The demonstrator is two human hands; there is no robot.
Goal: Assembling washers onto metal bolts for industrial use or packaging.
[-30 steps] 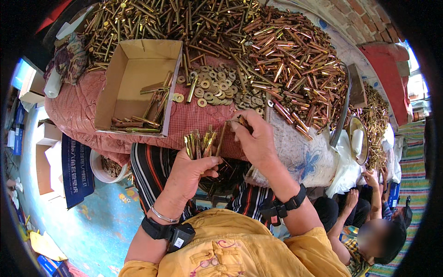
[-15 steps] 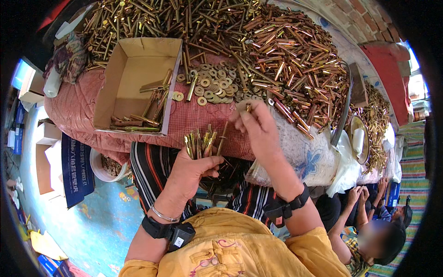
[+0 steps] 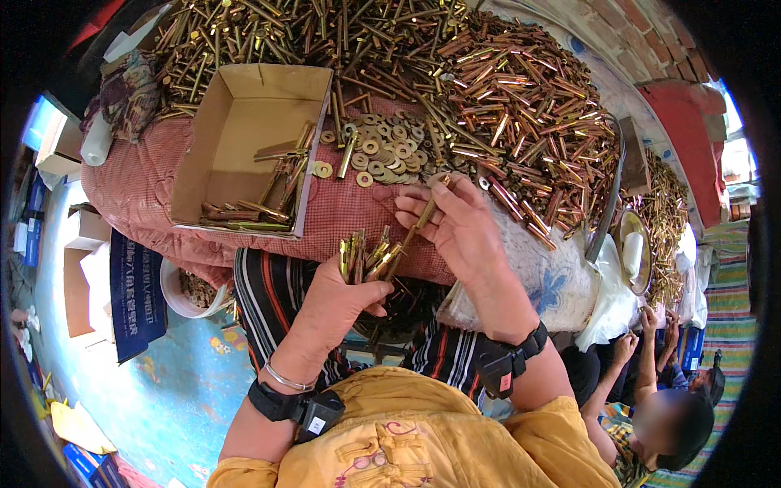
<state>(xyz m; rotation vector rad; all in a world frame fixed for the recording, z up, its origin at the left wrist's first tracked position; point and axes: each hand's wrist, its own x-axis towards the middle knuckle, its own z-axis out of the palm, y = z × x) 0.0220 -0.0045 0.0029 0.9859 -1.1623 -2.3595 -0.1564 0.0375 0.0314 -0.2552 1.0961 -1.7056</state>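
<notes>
My left hand (image 3: 336,297) is closed around a bunch of gold-coloured expansion bolts (image 3: 362,254), which stand upright above the thumb. One long bolt (image 3: 399,259) leans out of it toward the upper right. Pinched in the fingers of my right hand (image 3: 460,220) is a gold metal sleeve (image 3: 427,212), tilted and in line with the leaning bolt. Whether the sleeve is over the bolt's end I cannot tell. Beyond my hands lies a heap of flat washers (image 3: 390,150) on the pink checked cloth (image 3: 342,203).
An open cardboard box (image 3: 213,146) with several finished-looking bolts stands left. Large piles of bolts (image 3: 268,37) and copper-coloured sleeves (image 3: 521,114) cover the far side. A curved metal strip (image 3: 614,187) and round dish (image 3: 633,268) lie right. A co-worker (image 3: 651,407) sits at lower right.
My right hand has turned and lowered slightly, bringing the sleeve to the leaning bolt's upper end. The bolt has tilted further right. The left hand keeps its bunch.
</notes>
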